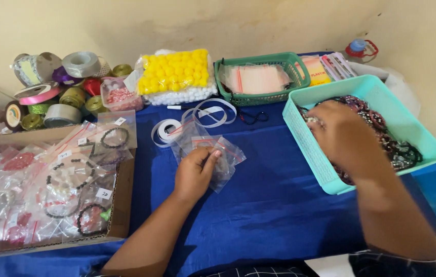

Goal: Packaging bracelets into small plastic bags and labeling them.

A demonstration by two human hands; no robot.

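Blue cloth; left hand [193, 172] pinches clear plastic bags [217, 154]; right hand [342, 134], spread, touches beaded bracelets [395, 145].

Glossy clear plastic on the little zip bags [217, 156], perforated matt plastic on the turquoise basket [325, 154], deep blue cloth [259, 205] underneath (slight sheen), plain brown cardboard box [121, 205], shiny metallic ribbon rolls [69, 84].
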